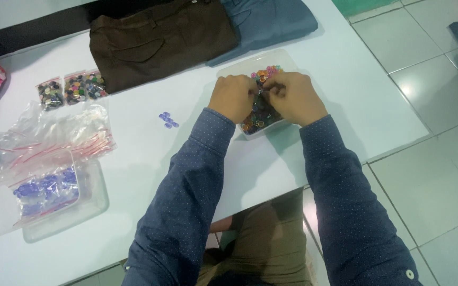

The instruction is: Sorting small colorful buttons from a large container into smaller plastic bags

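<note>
A clear plastic tray (283,59) full of mixed coloured buttons (266,72) sits on the white table (149,137). Both hands hover over it, fingertips meeting in the middle. My left hand (233,97) and my right hand (294,97) are curled with their backs to the camera. They seem to pinch something small among the buttons; what it is stays hidden under the fingers. A few loose purple buttons (168,119) lie on the table to the left of my left hand.
Folded brown trousers (160,39) and blue trousers (266,21) lie at the far side. At left are small bags of buttons (72,87), a heap of clear zip bags (54,135) and a clear tray holding a bag of purple buttons (46,190).
</note>
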